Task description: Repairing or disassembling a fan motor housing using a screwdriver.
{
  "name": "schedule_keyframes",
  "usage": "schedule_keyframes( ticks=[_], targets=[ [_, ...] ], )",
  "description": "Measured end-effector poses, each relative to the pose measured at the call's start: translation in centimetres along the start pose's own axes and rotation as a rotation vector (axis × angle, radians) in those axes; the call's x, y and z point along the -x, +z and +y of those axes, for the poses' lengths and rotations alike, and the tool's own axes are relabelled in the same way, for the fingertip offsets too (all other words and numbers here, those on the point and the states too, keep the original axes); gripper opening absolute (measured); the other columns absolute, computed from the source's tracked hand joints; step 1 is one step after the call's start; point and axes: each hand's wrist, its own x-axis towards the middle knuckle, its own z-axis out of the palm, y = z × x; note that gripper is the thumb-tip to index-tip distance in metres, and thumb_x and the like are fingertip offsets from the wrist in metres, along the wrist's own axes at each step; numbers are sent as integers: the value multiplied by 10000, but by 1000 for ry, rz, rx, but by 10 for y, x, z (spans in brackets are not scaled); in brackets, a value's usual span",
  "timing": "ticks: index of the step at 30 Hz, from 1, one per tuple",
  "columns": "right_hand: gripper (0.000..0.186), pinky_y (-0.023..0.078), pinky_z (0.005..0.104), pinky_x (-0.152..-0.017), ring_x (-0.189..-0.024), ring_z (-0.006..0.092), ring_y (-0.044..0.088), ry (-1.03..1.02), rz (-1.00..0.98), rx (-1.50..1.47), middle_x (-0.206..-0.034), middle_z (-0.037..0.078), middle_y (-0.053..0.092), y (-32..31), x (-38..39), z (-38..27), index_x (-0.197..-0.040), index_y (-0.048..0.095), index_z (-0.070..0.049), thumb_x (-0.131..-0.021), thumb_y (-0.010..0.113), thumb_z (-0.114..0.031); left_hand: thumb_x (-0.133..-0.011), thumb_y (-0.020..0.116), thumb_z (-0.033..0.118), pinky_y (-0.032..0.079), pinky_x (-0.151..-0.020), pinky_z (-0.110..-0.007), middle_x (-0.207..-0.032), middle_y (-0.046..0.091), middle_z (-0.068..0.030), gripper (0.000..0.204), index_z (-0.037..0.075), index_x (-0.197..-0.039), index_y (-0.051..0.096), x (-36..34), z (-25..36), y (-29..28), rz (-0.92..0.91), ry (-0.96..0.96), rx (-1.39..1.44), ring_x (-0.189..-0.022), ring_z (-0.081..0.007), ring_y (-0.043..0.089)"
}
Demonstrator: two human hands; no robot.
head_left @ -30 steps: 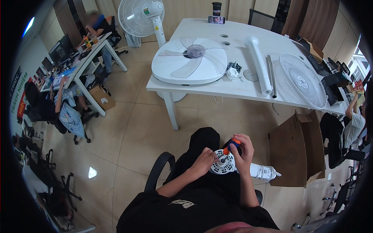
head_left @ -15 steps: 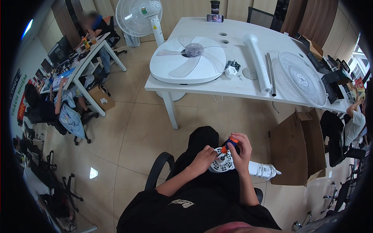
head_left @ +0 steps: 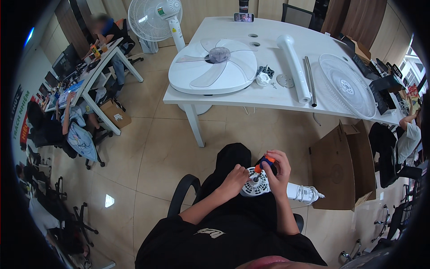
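Note:
A white fan motor unit (head_left: 255, 190) rests on my lap, its round slotted front facing up. A white stem (head_left: 296, 193) with a coiled cord extends from it to the right. My right hand (head_left: 280, 174) is closed around the orange and dark blue handle of a screwdriver (head_left: 266, 161). The screwdriver is tilted, its tip down by the middle of the slotted front. My left hand (head_left: 234, 183) is closed at the left side of the motor, fingertips against its front near the centre; the exact contact of the fingers is partly hidden.
Ahead stands a white table (head_left: 215, 99) bearing fan blades (head_left: 214, 67), a white pole (head_left: 293, 67), a metal tube (head_left: 310, 80) and a fan grille (head_left: 347, 85). An open cardboard box (head_left: 333, 172) is at my right. An assembled fan (head_left: 156, 20) and seated people are farther off.
The view has shifted slightly, so the table sits a little higher and farther left. Both hands keep nearly the same place on the motor; the screwdriver is still at its centre.

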Motion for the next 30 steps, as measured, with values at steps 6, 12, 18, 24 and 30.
schedule_keyframes(
  ticks=[6, 12, 18, 24, 30],
  targets=[
    [281, 566, 318, -900, -1100, 244, 647, 36, -8, -68, -1189, 162, 612, 0, -8, -5, -1125, 646, 21, -857, 725, 52, -859, 668, 111, 485, -798, -441, -846, 606, -160, 93, 19, -846, 670, 0, -8, 2, 109, -170, 198, -886, -341, 580],
    [291, 578, 323, -900, -1073, 234, 673, 24, 7, -119, -1216, 162, 619, 4, -20, -13, -1154, 660, 6, -871, 725, 31, -868, 716, 86, 523, -781, -431, -890, 673, -134, 117, -7, -935, 735, -5, -4, -30, 235, -274, 337, -881, -330, 645],
    [296, 592, 333, -879, -1054, 241, 682, 4, 0, -93, -1207, 164, 636, 4, -8, -8, -1144, 665, -3, -858, 733, 33, -852, 762, 140, 517, -753, -387, -908, 659, -71, 198, 56, -1031, 772, 9, 4, -22, 164, -293, 278, -850, -265, 627],
    [304, 593, 335, -864, -1042, 248, 685, -21, -13, -62, -1192, 157, 652, 7, -6, -12, -1128, 675, -11, -836, 743, 39, -842, 774, 163, 510, -731, -379, -880, 612, -49, 202, 85, -1028, 784, 13, 7, -21, 151, -282, 216, -835, -232, 600],
    [307, 592, 336, -866, -1043, 250, 685, -31, -31, -41, -1188, 159, 655, 7, -8, -10, -1128, 678, -11, -832, 747, 34, -845, 769, 156, 513, -740, -383, -885, 611, -46, 184, 97, -1019, 786, 8, 7, -23, 146, -262, 195, -858, -242, 608]
  ],
)
